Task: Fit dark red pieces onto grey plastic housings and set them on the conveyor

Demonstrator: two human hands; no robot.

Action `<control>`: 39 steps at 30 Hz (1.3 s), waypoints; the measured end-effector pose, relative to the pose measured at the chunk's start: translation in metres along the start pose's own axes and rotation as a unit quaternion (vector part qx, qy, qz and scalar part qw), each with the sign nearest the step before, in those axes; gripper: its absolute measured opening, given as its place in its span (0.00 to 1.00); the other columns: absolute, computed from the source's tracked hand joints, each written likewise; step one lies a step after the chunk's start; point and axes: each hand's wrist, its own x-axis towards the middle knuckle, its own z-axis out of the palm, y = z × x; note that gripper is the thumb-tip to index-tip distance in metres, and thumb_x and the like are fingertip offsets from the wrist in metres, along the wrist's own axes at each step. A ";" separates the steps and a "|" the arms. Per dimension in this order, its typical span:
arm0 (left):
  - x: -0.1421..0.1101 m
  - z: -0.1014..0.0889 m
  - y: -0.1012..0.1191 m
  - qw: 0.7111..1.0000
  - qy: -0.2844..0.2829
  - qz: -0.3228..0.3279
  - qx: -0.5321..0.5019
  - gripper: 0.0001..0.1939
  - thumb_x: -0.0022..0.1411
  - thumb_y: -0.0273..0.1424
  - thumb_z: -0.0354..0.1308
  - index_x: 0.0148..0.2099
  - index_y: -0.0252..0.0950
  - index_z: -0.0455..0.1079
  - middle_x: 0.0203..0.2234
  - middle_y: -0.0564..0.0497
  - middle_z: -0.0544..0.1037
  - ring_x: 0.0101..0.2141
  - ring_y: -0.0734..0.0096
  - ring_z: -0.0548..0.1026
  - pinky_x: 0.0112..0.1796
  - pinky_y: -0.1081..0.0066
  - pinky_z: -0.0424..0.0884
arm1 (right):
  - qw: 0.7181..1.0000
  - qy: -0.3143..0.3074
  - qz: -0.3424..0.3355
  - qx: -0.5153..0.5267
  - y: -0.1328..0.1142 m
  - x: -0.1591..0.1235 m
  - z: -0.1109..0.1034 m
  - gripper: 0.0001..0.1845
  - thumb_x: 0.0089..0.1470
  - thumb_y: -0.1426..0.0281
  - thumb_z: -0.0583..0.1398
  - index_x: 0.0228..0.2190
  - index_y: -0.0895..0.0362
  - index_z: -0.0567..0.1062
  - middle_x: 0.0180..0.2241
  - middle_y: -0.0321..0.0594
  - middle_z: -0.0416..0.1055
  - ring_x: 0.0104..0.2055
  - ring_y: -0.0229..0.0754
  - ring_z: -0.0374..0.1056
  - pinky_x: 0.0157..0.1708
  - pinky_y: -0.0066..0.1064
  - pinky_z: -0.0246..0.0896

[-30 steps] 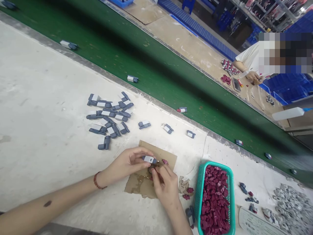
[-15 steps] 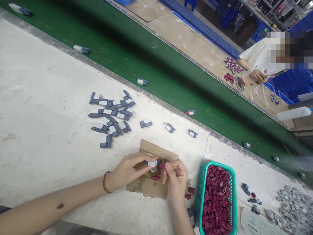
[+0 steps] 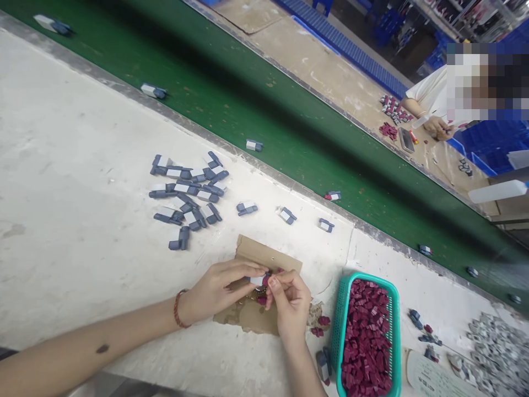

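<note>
Between thumb and fingers, my left hand (image 3: 225, 288) grips a small grey-and-white plastic part (image 3: 257, 280). My right hand (image 3: 291, 303) pinches a small maroon plastic piece (image 3: 265, 280) against the right end of that part. My fingertips partly hide where the two meet. Below both hands lies a stained cardboard sheet (image 3: 248, 317). A round metal-rimmed object on it is mostly covered by my fingers. Another maroon piece (image 3: 262, 300) rests on the cardboard just below the held part. Two loose maroon pieces (image 3: 317, 332) lie right of my right hand.
Several grey-and-white parts (image 3: 185, 190) lie grouped on the white table. A teal basket (image 3: 335, 331) of maroon pieces stands at right, beside a heap of pale parts (image 3: 496, 353). Spaced parts ride the green conveyor (image 3: 231, 99). Across it, a person (image 3: 438, 128) handles small pieces.
My right hand has moved left, bringing the maroon piece from apart to against the grey-and-white part. My left hand has barely moved. Parts on the conveyor have shifted right.
</note>
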 end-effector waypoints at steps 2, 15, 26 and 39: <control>-0.001 -0.001 -0.001 1.000 -0.001 0.017 0.010 0.09 0.61 0.32 0.57 0.41 0.40 0.79 0.38 0.45 0.83 0.39 0.61 0.80 0.43 0.66 0.77 | 1.000 0.002 -0.007 -0.017 -0.001 -0.002 0.001 0.22 0.47 0.50 0.65 0.21 0.55 0.69 0.15 0.30 0.64 0.13 0.32 0.58 0.12 0.23 0.56; 0.012 -0.001 0.027 0.990 -0.079 0.079 0.088 0.10 0.61 0.34 0.58 0.43 0.45 0.78 0.39 0.49 0.83 0.37 0.60 0.81 0.40 0.68 0.77 | 0.998 0.038 -0.010 -0.052 -0.019 -0.020 -0.016 0.20 0.51 0.52 0.61 0.24 0.56 0.70 0.17 0.31 0.66 0.16 0.33 0.59 0.17 0.25 0.55; 0.170 -0.012 0.035 0.971 -0.008 0.033 0.235 0.18 0.59 0.42 0.55 0.43 0.35 0.75 0.40 0.45 0.81 0.39 0.57 0.76 0.42 0.65 0.72 | 0.788 0.194 -0.056 -0.581 -0.055 -0.044 -0.150 0.09 0.56 0.69 0.56 0.31 0.54 0.77 0.34 0.44 0.73 0.36 0.50 0.69 0.35 0.37 0.61; 0.238 -0.025 -0.006 0.927 0.022 0.104 0.359 0.18 0.57 0.33 0.53 0.48 0.31 0.71 0.50 0.36 0.70 0.57 0.44 0.59 0.57 0.49 0.54 | 0.836 0.157 -0.062 -0.522 -0.043 -0.039 -0.159 0.07 0.52 0.69 0.57 0.25 0.54 0.74 0.29 0.42 0.73 0.31 0.48 0.70 0.29 0.35 0.61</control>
